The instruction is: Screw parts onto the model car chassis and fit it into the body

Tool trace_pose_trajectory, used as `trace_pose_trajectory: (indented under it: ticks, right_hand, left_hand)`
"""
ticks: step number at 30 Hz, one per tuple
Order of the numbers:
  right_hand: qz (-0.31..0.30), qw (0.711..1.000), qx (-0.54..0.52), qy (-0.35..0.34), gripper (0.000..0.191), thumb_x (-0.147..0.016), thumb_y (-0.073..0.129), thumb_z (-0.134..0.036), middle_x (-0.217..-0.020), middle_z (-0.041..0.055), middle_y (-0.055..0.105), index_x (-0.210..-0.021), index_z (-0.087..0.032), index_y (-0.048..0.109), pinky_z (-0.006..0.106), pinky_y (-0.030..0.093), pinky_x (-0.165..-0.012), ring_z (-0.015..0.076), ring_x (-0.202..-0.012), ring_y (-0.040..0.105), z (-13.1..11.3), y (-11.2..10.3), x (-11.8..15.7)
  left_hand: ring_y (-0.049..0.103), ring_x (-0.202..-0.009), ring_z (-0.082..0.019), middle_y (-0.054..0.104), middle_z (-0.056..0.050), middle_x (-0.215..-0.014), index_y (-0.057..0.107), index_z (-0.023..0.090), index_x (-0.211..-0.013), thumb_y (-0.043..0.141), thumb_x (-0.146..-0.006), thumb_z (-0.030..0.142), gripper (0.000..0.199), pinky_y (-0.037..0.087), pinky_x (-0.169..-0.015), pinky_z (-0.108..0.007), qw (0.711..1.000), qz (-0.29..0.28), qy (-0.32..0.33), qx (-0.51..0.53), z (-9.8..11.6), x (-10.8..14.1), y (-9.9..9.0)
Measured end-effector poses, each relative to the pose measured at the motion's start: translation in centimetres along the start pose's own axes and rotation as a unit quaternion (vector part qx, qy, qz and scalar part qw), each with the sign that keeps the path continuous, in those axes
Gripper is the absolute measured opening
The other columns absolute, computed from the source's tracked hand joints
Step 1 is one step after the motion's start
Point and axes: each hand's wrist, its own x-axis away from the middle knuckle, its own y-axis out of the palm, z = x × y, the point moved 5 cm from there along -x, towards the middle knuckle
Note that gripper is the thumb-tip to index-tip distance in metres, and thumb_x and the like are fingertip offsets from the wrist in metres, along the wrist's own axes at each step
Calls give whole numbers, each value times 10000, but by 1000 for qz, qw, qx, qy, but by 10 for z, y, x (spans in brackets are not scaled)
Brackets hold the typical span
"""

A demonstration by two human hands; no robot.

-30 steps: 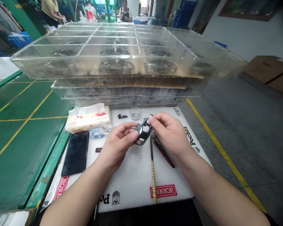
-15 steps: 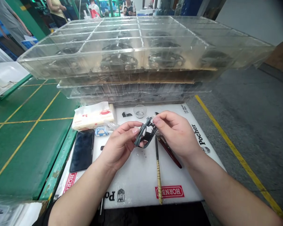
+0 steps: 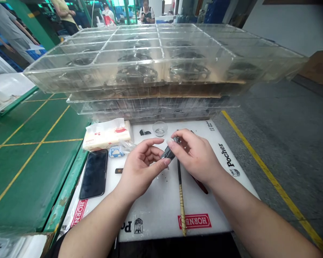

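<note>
On my feed the dark grey part [image 3: 168, 153] hangs between the two hands, above the white tabletop [image 3: 153, 211], slanting from upper right to lower left. Its upper end sits in the right hand [image 3: 195, 154], pinched between thumb and forefinger, the other fingers curled in behind. Its lower end meets the thumb tip of the left hand [image 3: 140, 170], which I see half closed round that end, its forefinger arched clear above and the remaining fingers bent behind; I can't make out exactly where those touch. Beneath the right hand runs a dark red tool [image 3: 201, 185], partly covered, and just beside it a stick with a yellow-wrapped handle [image 3: 181, 200]. Beyond the part I have a clear cup [image 3: 159, 134] with a small black piece [image 3: 144, 132] near it. Left of the hands lie a short dark strip [image 3: 118, 171], a blue packet [image 3: 115, 152], a black phone [image 3: 93, 175] and a tissue pack [image 3: 107, 136]. Stacked clear trays [image 3: 163, 73] rise behind everything, dark shapes inside their compartments.
</note>
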Motion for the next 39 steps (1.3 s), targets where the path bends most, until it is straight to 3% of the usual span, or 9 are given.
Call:
trace_pose_trajectory:
  ticks: [5,18,23,30,35,39]
  right_hand:
    - [-34,999,0,11,329,-1098,665,-595,-774,-32,654,-1110,-267,690,364,431,-666,196,-663,597,3,6,-1]
    - [-4,992,-124,8,259,-1097,751,-522,-816,-34,598,-1069,-277,671,354,406,-669,183,-708,526,0,15,2]
    - [-21,972,-234,24,459,-1072,798,-713,-897,1,683,-1153,-263,752,357,493,-733,204,-798,617,11,12,-3]
    - [4,971,-234,47,517,-1079,778,-729,-864,17,736,-926,-236,757,350,515,-743,199,-789,640,14,1,-6]
    - [3,974,-219,55,550,-1078,755,-733,-806,-7,658,-849,-235,711,346,460,-720,184,-753,569,17,1,-9]
    - [3,972,-228,56,579,-1048,776,-776,-797,-6,654,-838,-242,706,349,450,-710,188,-747,552,17,1,-11]
  left_hand:
    - [777,-884,-174,808,-14,-949,786,232,-1375,1032,-901,236,534,648,-882,-328,999,11,39,-36,4,5,2]
    - [776,-878,-166,808,-2,-911,847,245,-1211,1076,-838,199,440,651,-871,-289,996,51,67,-22,14,13,5]
    - [792,-836,-147,834,-4,-927,843,234,-1229,1084,-850,230,449,668,-840,-266,998,48,13,46,5,3,-1]
    - [806,-936,-176,895,-93,-1080,930,183,-1221,1139,-737,205,527,681,-925,-298,989,-41,-94,102,-17,-6,6]
    - [781,-830,-154,875,-61,-989,930,202,-1252,1127,-761,215,529,681,-876,-302,992,-3,-78,97,-16,-5,2]
    - [786,-856,-163,863,-49,-1023,923,228,-1249,1136,-729,199,563,685,-870,-315,994,22,-51,95,-13,-5,-1]
